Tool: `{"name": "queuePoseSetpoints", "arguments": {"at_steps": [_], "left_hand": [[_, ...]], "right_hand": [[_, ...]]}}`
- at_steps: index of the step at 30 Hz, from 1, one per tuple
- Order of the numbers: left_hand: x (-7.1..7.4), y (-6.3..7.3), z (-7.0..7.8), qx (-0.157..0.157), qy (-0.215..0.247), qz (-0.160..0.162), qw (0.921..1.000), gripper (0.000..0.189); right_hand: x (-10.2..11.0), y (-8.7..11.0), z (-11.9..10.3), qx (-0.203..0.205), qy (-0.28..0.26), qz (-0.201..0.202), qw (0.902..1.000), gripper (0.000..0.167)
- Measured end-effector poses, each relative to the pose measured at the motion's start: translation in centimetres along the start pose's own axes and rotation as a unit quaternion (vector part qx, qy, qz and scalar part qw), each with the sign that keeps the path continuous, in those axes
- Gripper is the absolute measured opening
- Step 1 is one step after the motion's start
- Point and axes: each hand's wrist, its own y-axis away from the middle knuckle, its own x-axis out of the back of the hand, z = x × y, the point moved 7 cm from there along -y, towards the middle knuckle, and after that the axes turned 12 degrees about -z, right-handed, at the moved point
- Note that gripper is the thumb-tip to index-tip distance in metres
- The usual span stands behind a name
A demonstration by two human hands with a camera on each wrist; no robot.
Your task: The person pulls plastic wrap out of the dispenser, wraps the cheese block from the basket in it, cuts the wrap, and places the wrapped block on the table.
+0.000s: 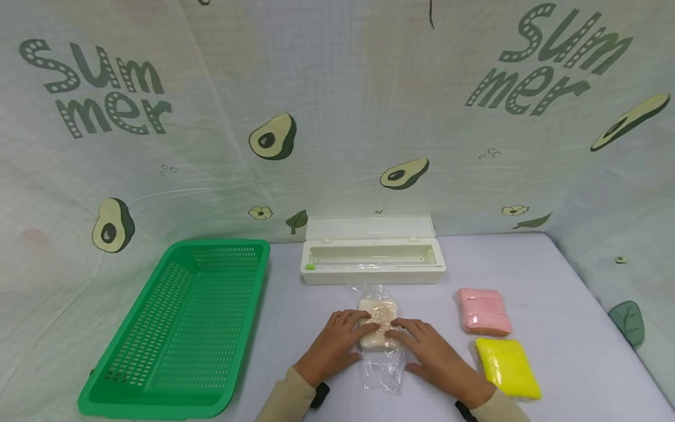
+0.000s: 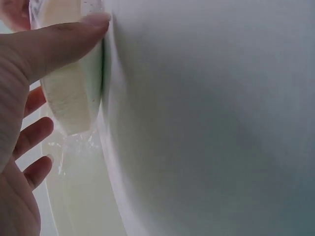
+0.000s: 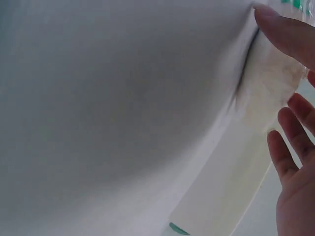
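A cream-coloured block (image 1: 378,316) in clear plastic film lies on the table between both hands, with loose film (image 1: 382,372) spread at its near and far ends. From the left, my left hand (image 1: 337,340) rests its fingertips on the block's upper face, its other fingers spread. My right hand (image 1: 433,358) touches the block's right side in the same way. The left wrist view shows the left thumb (image 2: 74,42) alongside the block's pale edge (image 2: 69,96). In the right wrist view, the right thumb (image 3: 288,37) lies beside the wrapped block (image 3: 263,81).
Behind the hands stands a long white box (image 1: 373,275), lid raised, with a small green slider (image 1: 310,266) on its front. A green plastic basket (image 1: 227,351) sits at left. At right lie a pink block (image 1: 483,310) and a yellow block (image 1: 508,367), both film-wrapped.
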Motion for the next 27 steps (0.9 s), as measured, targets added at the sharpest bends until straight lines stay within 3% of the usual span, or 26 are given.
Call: {"name": "queuePoseSetpoints", "arguments": {"at_steps": [7, 16, 27], "left_hand": [[-0.2, 0.0, 0.2, -0.001, 0.005, 0.016, 0.9999, 0.064], [0.4, 0.6, -0.4, 0.001, 0.085, 0.044, 0.9954, 0.045], [1.1, 0.9, -0.6, 0.003, 0.144, 0.089, 0.9855, 0.030]], "right_hand": [[-0.3, -0.5, -0.6, -0.008, 0.061, 0.036, 0.9974, 0.071], [0.8, -0.2, -0.2, -0.019, -0.029, 0.091, 0.9952, 0.046], [1.2, -0.3, 0.1, -0.072, -0.054, 0.083, 0.9925, 0.032]]}}
